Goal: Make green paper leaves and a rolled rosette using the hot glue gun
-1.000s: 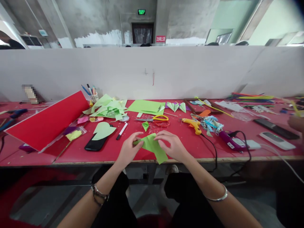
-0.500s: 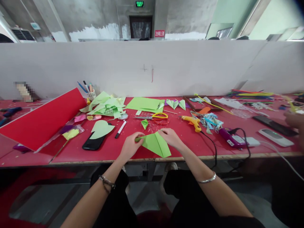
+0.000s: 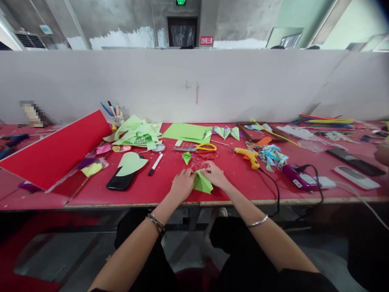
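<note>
Green paper (image 3: pixel 204 184) at near edge of table (image 3: pixel 91 191), between left hand (image 3: pixel 183 184) and right hand (image 3: pixel 214 175). Left fingers grip its left side; right fingers pinch its far end, presumably to steady it.

Between the left hand (image 3: pixel 182 184) and right hand (image 3: pixel 215 175), the paper (image 3: pixel 204 185) is bright green against a red tabletop (image 3: pixel 237 190). Beyond them, small pale-green folded pieces (image 3: pixel 226 132) seem dark-striped; rightward, the glue gun (image 3: pixel 249 156) is yellow-orange.

Lettered "EXIT" on the green sign (image 3: pixel 181 2); printed in white Chinese, "卫生间…上三楼", partly blurred, on the red sign (image 3: pixel 207 40).
</note>
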`<action>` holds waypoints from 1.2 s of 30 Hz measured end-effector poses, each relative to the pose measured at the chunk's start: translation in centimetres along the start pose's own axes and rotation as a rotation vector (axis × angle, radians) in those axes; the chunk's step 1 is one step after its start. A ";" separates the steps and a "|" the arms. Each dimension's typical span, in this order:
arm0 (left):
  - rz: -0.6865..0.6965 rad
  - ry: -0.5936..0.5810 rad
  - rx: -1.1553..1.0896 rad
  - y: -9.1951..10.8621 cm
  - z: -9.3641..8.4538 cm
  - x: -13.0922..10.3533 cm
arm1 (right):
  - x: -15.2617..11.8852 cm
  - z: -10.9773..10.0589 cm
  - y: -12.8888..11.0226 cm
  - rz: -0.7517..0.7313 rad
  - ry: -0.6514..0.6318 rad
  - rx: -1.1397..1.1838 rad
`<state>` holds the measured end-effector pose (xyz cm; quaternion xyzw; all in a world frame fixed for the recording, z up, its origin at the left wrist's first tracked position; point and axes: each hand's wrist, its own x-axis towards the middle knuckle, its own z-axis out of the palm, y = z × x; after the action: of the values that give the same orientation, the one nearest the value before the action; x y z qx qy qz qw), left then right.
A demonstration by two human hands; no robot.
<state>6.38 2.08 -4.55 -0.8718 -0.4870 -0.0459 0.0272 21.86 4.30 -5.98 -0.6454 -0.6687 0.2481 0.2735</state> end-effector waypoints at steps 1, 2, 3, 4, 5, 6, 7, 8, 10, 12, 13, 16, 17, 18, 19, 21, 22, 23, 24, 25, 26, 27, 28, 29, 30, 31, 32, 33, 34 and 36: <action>-0.008 0.005 0.005 0.1 0.2 0.0 | -0.2 0.0 0.0 -0.003 0.000 -0.003; -0.018 0.009 0.010 0.1 0.4 -0.1 | -0.3 0.1 0.1 -0.009 0.003 -0.009; -0.028 0.013 0.015 0.2 0.5 -0.1 | -0.4 0.2 0.1 -0.016 0.007 -0.017; -0.036 0.015 0.021 0.2 0.5 -0.1 | -0.5 0.3 0.1 -0.024 0.011 -0.028; -0.042 0.015 0.027 0.3 0.6 -0.1 | -0.5 0.4 0.1 -0.034 0.014 -0.041; -0.045 0.013 0.033 0.4 0.6 -0.1 | -0.6 0.5 0.1 -0.046 0.019 -0.054; -0.046 0.011 0.038 0.5 0.5 -0.1 | -0.7 0.6 0.1 -0.058 0.024 -0.068; -0.045 0.008 0.044 0.5 0.5 -0.1 | -0.7 0.7 0.1 -0.070 0.029 -0.083; -0.044 0.003 0.053 0.6 0.4 0.0 | -0.9 0.8 0.1 -0.094 0.037 -0.109; -0.048 -0.001 0.062 0.6 0.3 0.2 | -1.0 0.8 0.3 -0.109 0.042 -0.129; -0.051 -0.003 0.065 0.7 0.3 0.2 | -1.1 0.8 0.4 -0.111 0.044 -0.137; -0.058 -0.005 0.074 1.1 0.3 0.1 | -1.2 0.7 0.8 -0.101 0.059 -0.146; -0.059 -0.007 0.077 1.3 0.3 0.0 | -1.2 0.6 0.9 -0.095 0.063 -0.145; -0.059 -0.008 0.077 1.6 0.2 -0.1 | -1.3 0.5 0.9 -0.089 0.066 -0.142; -0.061 -0.010 0.076 1.9 0.2 -0.3 | -1.3 0.5 0.9 -0.082 0.070 -0.139; -0.066 -0.005 0.076 2.5 0.3 -0.8 | -1.5 0.2 0.9 -0.067 0.066 -0.109; -0.069 0.005 0.076 2.8 0.4 -1.0 | -1.6 0.1 0.8 -0.058 0.053 -0.078; -0.072 0.019 0.076 3.0 0.5 -1.2 | -1.8 0.0 0.8 -0.050 0.035 -0.043; -0.074 0.032 0.074 3.1 0.6 -1.4 | -2.0 -0.1 0.8 -0.045 0.015 -0.014; -0.076 0.041 0.072 3.1 0.6 -1.4 | -2.1 -0.2 0.7 -0.044 -0.002 0.004; -0.079 0.044 0.068 3.1 0.7 -1.5 | -2.3 -0.3 0.7 -0.046 -0.013 0.008; -0.084 0.039 0.063 3.1 0.7 -1.5 | -2.4 -0.3 0.8 -0.049 -0.016 -0.002; -0.088 0.033 0.060 3.0 0.7 -1.5 | -2.6 -0.3 0.9 -0.053 -0.014 -0.015; -0.092 0.026 0.058 3.0 0.7 -1.4 | -2.7 -0.3 1.0 -0.056 -0.011 -0.025; -0.093 0.020 0.057 2.9 0.7 -1.4 | -2.7 -0.3 1.1 -0.062 -0.008 -0.033; -0.093 0.016 0.055 2.9 0.6 -1.4 | -2.8 -0.3 1.2 -0.068 0.000 -0.044; -0.091 0.013 0.054 2.9 0.6 -1.4 | -2.8 -0.3 1.4 -0.075 0.013 -0.063; -0.092 0.012 0.054 2.9 0.5 -1.4 | -2.9 -0.3 1.5 -0.080 0.026 -0.085; -0.095 0.013 0.056 2.9 0.5 -1.4 | -2.9 -0.3 1.7 -0.084 0.036 -0.106; -0.108 0.024 0.063 3.0 0.5 -1.5 | -3.1 -0.4 1.7 -0.088 0.046 -0.136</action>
<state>8.18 -0.71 -5.25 -0.8423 -0.5341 -0.0427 0.0580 23.42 1.30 -6.97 -0.6380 -0.7052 0.1751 0.2551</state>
